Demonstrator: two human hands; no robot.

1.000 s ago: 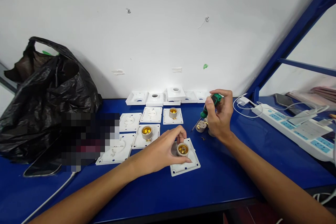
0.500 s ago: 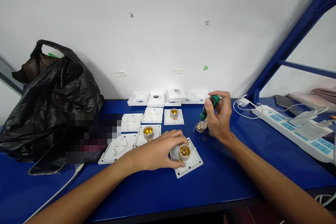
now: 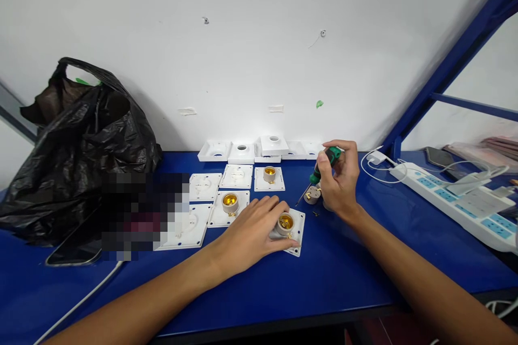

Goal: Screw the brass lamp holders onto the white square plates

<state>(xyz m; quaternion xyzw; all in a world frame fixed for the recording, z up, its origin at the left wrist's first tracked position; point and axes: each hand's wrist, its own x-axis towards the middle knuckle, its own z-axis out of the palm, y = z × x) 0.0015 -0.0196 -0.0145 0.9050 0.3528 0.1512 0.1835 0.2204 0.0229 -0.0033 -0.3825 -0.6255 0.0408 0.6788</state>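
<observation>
- Lamp holder (image 3: pixel 285 222) with brass insert sits on a white square plate (image 3: pixel 297 233), centre of the blue desk (image 3: pixel 343 269), at 6 o'clock from the other plates.
- Left hand (image 3: pixel 253 232) lies over plate and holder, fingers loosely spread, thumb and forefinger touching the holder's sides.
- Right hand (image 3: pixel 339 178) at 2 o'clock from the holder, closed around a green-handled screwdriver (image 3: pixel 322 167), tip pointing down-left.
- Loose socket part (image 3: pixel 311 194) just beside the right hand, on the desk.
- More plates (image 3: pixel 226 205) at 10 o'clock; white covers (image 3: pixel 259 150) along the wall at 12.
- Black bag (image 3: pixel 76 145) at 9 o'clock; power strip (image 3: pixel 457 202) at 3.
</observation>
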